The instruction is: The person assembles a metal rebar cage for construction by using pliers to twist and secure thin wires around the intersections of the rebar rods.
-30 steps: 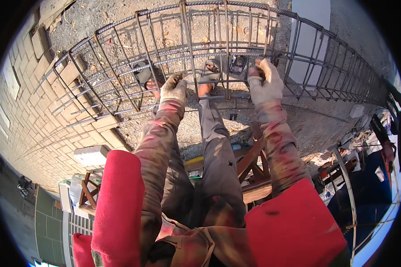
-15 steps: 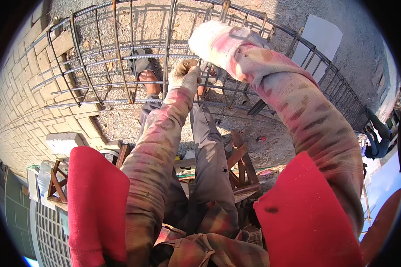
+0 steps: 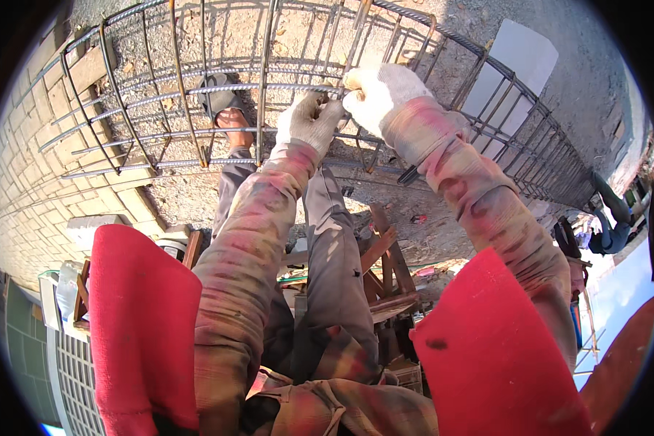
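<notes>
A steel rebar cage (image 3: 264, 58) of ribbed long bars and thinner square stirrups stretches across in front of me. My left hand (image 3: 311, 122), in a dirty white knit glove, is closed with thumb and fingers together right at a long bar, beside a stirrup crossing. Just to the right, my right hand (image 3: 386, 94), gloved too and bright in the sun, is closed with its fingertips at the same crossing. The two hands almost touch. Whatever their fingertips pinch is hidden or too small to make out.
My sandalled foot (image 3: 224, 98) is on the gravel under the cage. A pale flat sheet (image 3: 527, 62) lies beyond its right part. Paving blocks (image 3: 33, 174) spread at left. A wooden frame (image 3: 389, 254) stands by my legs. Another person (image 3: 612, 229) is at far right.
My right hand has come down from above the cage to the bar crossing, close beside my left hand. The view has shifted slightly; my left hand stays at the bar.
</notes>
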A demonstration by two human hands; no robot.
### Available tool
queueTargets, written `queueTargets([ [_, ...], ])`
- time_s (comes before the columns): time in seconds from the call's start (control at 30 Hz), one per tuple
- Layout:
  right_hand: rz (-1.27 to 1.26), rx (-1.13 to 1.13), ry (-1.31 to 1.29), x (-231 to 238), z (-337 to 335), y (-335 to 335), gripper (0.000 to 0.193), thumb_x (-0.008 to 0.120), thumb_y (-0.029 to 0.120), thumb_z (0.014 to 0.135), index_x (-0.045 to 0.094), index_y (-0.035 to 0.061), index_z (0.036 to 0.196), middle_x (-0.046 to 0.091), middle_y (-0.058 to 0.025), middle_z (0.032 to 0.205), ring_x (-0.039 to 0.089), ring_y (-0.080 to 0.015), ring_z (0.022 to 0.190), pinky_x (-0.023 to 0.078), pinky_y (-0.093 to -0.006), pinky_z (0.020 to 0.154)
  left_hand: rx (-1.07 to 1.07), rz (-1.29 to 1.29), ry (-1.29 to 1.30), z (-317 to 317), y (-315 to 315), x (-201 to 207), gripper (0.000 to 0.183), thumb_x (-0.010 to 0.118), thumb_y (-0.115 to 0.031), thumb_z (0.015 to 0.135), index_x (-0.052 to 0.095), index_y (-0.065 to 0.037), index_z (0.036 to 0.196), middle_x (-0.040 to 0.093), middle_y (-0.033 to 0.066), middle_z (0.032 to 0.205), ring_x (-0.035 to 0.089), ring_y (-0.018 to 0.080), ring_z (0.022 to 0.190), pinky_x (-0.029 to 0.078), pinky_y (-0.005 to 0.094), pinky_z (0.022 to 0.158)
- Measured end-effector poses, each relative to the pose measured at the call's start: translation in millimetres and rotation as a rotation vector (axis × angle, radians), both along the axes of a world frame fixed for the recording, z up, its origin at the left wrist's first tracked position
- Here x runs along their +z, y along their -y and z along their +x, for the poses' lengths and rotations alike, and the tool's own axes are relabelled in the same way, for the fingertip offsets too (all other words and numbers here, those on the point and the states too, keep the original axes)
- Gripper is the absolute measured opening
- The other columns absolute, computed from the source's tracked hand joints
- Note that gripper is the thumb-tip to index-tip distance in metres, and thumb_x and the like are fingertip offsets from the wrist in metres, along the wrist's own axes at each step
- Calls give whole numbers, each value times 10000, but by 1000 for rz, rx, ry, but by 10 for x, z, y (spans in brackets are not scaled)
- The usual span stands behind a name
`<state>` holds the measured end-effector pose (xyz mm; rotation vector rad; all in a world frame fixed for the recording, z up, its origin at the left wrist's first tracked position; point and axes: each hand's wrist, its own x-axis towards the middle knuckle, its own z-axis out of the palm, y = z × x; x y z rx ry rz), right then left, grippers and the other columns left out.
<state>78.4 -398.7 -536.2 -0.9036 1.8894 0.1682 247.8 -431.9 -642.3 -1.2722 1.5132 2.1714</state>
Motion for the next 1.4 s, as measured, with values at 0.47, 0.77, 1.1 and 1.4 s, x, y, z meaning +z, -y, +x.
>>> queueTargets([
  [0.47,-433,-304,-141,-623,761,-750,223,616,166,702,587,103,914,584,-110,884,591,-292,869,484,-399,756,-122,-111,293,-271,129,280,432,619,-422,790,642,2,714,600,83,585,555,124,566,459,306,581],
  [0.77,-198,-50,-334,-722,274,-349,221,589,185,728,632,116,933,605,-98,913,603,-272,894,483,-389,762,-199,-344,291,-285,21,207,425,632,-408,762,604,-1,644,557,148,563,535,193,522,444,333,557],
  [1.1,171,194,129,-819,-100,-32,324,570,315,790,656,78,993,635,-135,1034,609,-307,956,489,-372,832,-35,-221,304,-114,-37,15,430,629,-424,757,638,3,703,577,171,595,576,225,563,456,339,587],
  [1.4,186,-245,123,-612,-173,0,330,520,315,794,661,95,994,645,-161,989,610,-342,927,489,-392,820,-88,-133,387,-158,-28,71,425,618,-419,777,647,5,753,600,173,633,595,267,597,469,353,643],
])
